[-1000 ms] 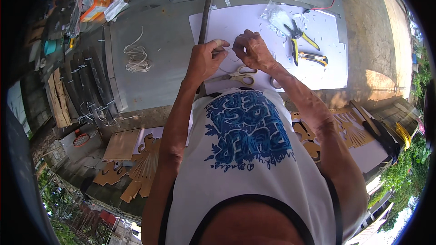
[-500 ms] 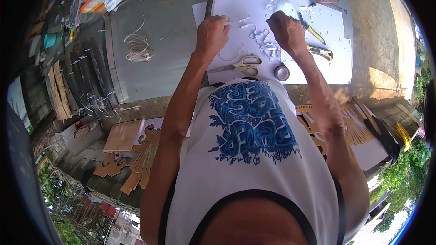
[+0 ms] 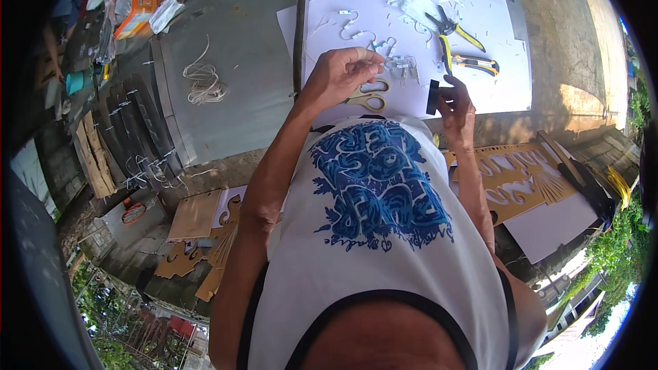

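Note:
My left hand (image 3: pixel 343 75) is pinched above the cream-handled scissors (image 3: pixel 370 101) on the white sheet (image 3: pixel 500 96); what is between its fingertips is too small to make out. My right hand (image 3: pixel 456 103) grips a black tape roll (image 3: pixel 432 98), held on edge at the sheet's front. Small modules on a wire (image 3: pixel 353 31) snake across the sheet behind my hands. Pliers with yellow handles (image 3: pixel 466 38), a yellow-black cutter (image 3: pixel 480 65) and a plastic bag of small white pieces (image 3: pixel 415 7) lie at the right. A long dark bar (image 3: pixel 299 34) crosses the sheet's left part.
The grey metal work surface (image 3: pixel 247 130) holds coiled white cord (image 3: pixel 203 84). At the left are dark strips (image 3: pixel 130 130), wood (image 3: pixel 96 154) and an orange box (image 3: pixel 137 3); another person's arm (image 3: pixel 53 55) shows there. Cut-out brown boards (image 3: pixel 521 185) lie below on both sides.
My left hand has moved right and is turned inward over the scissors. My right hand has come down from near the pliers and taken hold of the tape roll, now tipped upright.

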The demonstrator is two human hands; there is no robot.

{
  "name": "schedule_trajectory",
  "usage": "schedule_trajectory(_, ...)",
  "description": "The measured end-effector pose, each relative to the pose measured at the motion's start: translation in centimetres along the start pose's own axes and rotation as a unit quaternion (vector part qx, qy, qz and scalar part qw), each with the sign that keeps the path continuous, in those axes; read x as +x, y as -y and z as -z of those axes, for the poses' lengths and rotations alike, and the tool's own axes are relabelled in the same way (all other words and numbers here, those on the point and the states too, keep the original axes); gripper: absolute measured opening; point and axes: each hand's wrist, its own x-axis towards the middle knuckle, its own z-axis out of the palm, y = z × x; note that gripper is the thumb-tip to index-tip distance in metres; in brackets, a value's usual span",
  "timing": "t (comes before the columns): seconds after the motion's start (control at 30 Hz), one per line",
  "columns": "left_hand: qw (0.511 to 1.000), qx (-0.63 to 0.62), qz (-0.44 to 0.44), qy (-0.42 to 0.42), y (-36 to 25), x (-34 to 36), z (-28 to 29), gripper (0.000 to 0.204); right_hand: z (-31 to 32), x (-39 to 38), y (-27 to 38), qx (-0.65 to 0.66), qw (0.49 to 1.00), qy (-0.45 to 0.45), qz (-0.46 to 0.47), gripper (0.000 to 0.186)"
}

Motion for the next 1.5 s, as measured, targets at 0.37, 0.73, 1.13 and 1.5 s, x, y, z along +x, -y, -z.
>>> schedule_trajectory(0.37,0.954,-0.259,0.011,0.151,0.0,0.3,-3.1,0.039,-3.9,0.6,5.9,0.330,0.934,0.061,0.120,0.046)
schedule_trajectory(0.73,0.947,0.244,-0.153,-0.144,-1.7,-2.9,-1.1,0.045,-3.5,0.8,8.1,0.207,0.972,0.113,-0.014,0.053)
schedule_trajectory(1.13,0.978,0.184,-0.087,-0.043,-0.8,-2.9,-1.2,0.040,-4.4,0.9,7.5,0.205,0.973,0.106,-0.019,0.018)
schedule_trajectory(1.5,0.991,-0.015,-0.136,0.005,0.9,-3.7,-0.7,0.024,-4.3,0.8,8.5,0.152,0.983,0.100,0.021,0.018)
